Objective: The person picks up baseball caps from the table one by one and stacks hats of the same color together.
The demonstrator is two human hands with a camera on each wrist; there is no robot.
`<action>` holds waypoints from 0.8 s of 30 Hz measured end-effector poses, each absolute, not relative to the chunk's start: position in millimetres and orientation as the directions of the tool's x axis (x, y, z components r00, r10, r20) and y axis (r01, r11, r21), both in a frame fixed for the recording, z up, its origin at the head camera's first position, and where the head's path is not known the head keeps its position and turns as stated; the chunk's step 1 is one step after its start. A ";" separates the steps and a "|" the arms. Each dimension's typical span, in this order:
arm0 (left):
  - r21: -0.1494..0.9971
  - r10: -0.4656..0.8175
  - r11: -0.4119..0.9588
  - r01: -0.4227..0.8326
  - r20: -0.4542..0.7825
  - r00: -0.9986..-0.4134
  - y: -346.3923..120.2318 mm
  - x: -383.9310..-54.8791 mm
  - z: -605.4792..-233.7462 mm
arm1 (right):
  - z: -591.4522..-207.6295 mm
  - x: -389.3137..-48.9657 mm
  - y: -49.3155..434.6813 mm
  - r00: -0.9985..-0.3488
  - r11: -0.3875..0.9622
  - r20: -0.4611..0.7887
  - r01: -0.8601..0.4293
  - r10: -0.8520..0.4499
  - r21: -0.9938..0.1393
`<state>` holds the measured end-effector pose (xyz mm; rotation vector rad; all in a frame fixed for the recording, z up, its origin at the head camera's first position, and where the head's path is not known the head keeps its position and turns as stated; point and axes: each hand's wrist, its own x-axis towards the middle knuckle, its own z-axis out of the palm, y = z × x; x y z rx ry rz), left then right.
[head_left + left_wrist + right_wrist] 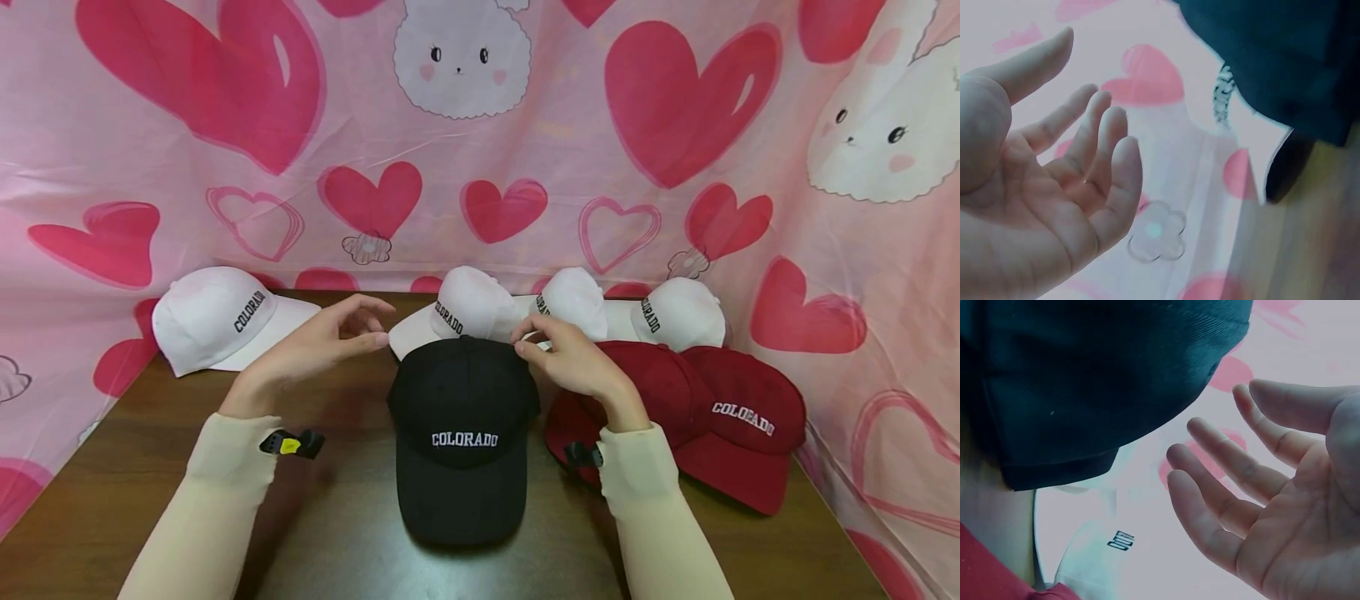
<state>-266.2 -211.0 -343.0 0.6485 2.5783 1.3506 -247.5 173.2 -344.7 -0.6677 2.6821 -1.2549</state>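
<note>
A black baseball cap (465,392) with white COLORADO lettering lies on the brown table, brim toward me. My left hand (318,343) hovers left of its crown, fingers loosely bent and holding nothing. Over the right side of the crown hangs my right hand (573,357), also empty. In the right wrist view, a gap shows between its fingers and the black crown (1104,375). The left wrist view shows the left palm (1029,212) facing up, apart from the black cap (1272,50).
Two dark red caps (750,383) overlap at the right. A white cap (202,312) sits at the back left, and a row of white caps (480,296) stands behind the black one. A pink heart-print cloth (525,150) hangs behind the table (337,533).
</note>
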 end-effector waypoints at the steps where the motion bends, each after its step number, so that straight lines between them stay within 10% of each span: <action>1: 0.810 0.429 0.501 0.303 0.072 -0.901 -215.2 -265.8 -340.7 | -343.5 -246.9 172.3 -0.898 0.560 0.096 -0.349 -0.430 -0.751; 24: 0.855 -0.015 0.487 0.177 0.211 -0.977 -301.8 -261.2 -330.4 | -320.9 -226.8 152.0 -0.855 0.493 0.269 -0.484 -0.444 -0.724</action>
